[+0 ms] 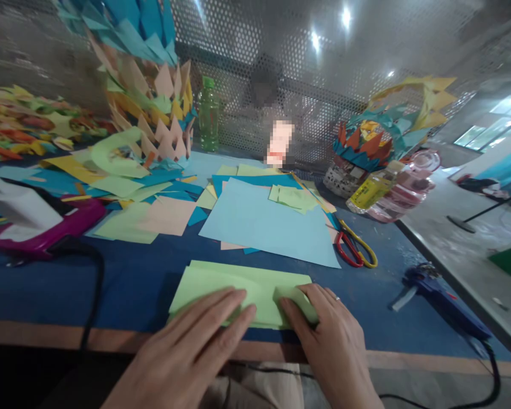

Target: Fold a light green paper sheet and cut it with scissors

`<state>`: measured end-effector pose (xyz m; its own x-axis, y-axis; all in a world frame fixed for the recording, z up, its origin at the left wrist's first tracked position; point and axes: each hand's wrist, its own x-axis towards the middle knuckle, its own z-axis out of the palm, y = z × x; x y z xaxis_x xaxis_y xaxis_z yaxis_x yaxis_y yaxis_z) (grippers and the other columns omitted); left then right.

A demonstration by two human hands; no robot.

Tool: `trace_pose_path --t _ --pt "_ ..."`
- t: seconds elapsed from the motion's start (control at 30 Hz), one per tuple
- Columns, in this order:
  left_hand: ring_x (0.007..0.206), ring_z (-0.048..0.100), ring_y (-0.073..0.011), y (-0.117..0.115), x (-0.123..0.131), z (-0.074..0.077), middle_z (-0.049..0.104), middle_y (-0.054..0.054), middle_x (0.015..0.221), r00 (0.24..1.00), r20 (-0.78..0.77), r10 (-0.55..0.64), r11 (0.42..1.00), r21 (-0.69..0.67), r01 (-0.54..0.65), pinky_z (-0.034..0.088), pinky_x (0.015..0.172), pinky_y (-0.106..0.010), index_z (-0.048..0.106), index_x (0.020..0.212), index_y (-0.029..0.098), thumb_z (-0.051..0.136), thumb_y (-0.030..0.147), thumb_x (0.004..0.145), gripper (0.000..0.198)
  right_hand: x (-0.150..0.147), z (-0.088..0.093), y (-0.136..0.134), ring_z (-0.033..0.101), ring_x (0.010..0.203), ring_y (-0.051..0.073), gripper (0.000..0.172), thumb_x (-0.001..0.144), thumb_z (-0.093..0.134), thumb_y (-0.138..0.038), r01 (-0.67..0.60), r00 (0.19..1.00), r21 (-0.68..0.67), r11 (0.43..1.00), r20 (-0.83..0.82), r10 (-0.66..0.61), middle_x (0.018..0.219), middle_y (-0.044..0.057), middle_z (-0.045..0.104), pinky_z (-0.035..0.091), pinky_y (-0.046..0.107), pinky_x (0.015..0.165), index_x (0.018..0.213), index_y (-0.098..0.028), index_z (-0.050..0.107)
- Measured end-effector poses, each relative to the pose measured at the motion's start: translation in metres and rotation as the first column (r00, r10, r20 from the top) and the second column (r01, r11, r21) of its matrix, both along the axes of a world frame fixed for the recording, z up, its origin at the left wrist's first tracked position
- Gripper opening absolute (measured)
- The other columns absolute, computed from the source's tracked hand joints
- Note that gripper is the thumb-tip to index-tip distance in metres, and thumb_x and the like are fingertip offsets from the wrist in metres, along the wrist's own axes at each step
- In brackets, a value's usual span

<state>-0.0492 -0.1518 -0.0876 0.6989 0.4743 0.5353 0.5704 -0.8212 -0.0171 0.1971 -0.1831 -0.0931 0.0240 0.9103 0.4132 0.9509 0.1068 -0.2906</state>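
A folded sheet of light green paper (pixel 255 284) lies on the blue tabletop near its front edge. My left hand (pixel 196 335) rests flat on its left part, fingers stretched out and nearly together. At the right end, my right hand (pixel 327 318) pinches the paper between thumb and fingers, and that end curls up off the layer below. A ring shows on one right finger. Just beyond lies a large light blue sheet (pixel 264 221), with a few small green pieces (pixel 292 197) on top.
Scissors (pixel 355 244) with red and yellow handles lie right of the sheets. A blue glue gun (pixel 447 304) is at the right, a purple-and-white device (pixel 42 227) at the left. Stacked paper crowns (pixel 166 113), a green bottle (pixel 208 116) and a yellow-labelled bottle (pixel 375 187) stand behind.
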Motion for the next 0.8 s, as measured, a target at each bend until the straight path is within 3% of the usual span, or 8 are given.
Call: trace_pose_path --t 0.07,0.17,0.37,0.57,0.7,0.8 --pt "0.145 0.035 -0.0224 -0.003 0.005 -0.004 0.044 -0.005 0.156 0.994 -0.084 -0.074 0.997 0.003 0.075 0.030 0.117 -0.037 0.045 0.147 0.016 0.040 0.016 0.097 0.050 -0.002 0.001 0.000 0.059 0.069 0.020 0.018 0.099 0.053 -0.038 0.012 1.000 0.008 1.000 -0.015 -0.012 0.075 -0.004 0.065 0.038 0.029 0.068 0.085 -0.027 0.055" --pt "0.146 0.034 -0.0274 -0.005 0.010 -0.012 0.046 -0.007 0.154 0.987 -0.144 -0.066 0.996 0.044 0.073 0.029 0.117 -0.043 0.045 0.148 0.015 0.048 0.015 0.093 0.055 -0.004 0.002 0.000 0.058 0.070 0.020 0.019 0.099 0.053 -0.037 0.025 0.999 0.020 0.999 -0.030 -0.024 0.074 -0.003 0.064 0.037 0.029 0.066 0.083 -0.026 0.055" --pt "0.148 0.028 -0.0303 -0.003 0.011 -0.019 0.047 -0.010 0.154 0.990 -0.123 -0.074 0.994 0.065 0.082 0.024 0.118 -0.045 0.045 0.148 0.013 0.045 0.030 0.101 0.050 -0.002 0.000 -0.001 0.057 0.070 0.020 0.015 0.097 0.057 -0.037 0.011 0.999 -0.008 1.000 -0.031 -0.011 0.075 -0.003 0.064 0.038 0.028 0.065 0.085 -0.027 0.055" --pt "0.146 0.032 -0.0297 -0.001 0.012 -0.024 0.050 -0.008 0.151 0.994 -0.079 -0.069 0.996 0.056 0.073 0.025 0.119 -0.046 0.048 0.146 0.017 0.039 0.044 0.105 0.051 -0.004 0.002 -0.002 0.062 0.070 0.020 0.011 0.096 0.057 -0.039 0.050 0.998 -0.005 0.999 -0.034 -0.050 0.078 -0.003 0.066 0.042 0.030 0.063 0.094 -0.028 0.054" --pt "0.144 0.037 -0.0314 0.003 0.009 -0.030 0.051 -0.009 0.150 0.989 -0.101 -0.106 0.987 0.114 0.117 0.021 0.121 -0.048 0.052 0.144 0.017 0.042 0.055 0.101 0.058 -0.012 0.006 -0.005 0.068 0.082 0.025 0.047 0.086 0.065 -0.051 0.121 0.990 -0.030 0.992 -0.065 -0.123 0.097 0.003 0.071 0.049 0.033 0.065 0.123 -0.028 0.047" --pt "0.144 0.038 -0.0312 0.005 0.007 -0.032 0.051 -0.009 0.150 0.987 -0.120 -0.103 0.986 0.117 0.118 0.018 0.122 -0.048 0.053 0.143 0.018 0.045 0.050 0.101 0.053 -0.018 0.007 -0.009 0.068 0.093 0.030 0.065 0.084 0.064 -0.056 0.189 0.979 -0.073 0.979 -0.062 -0.193 0.110 0.008 0.070 0.053 0.040 0.071 0.136 -0.028 0.039"
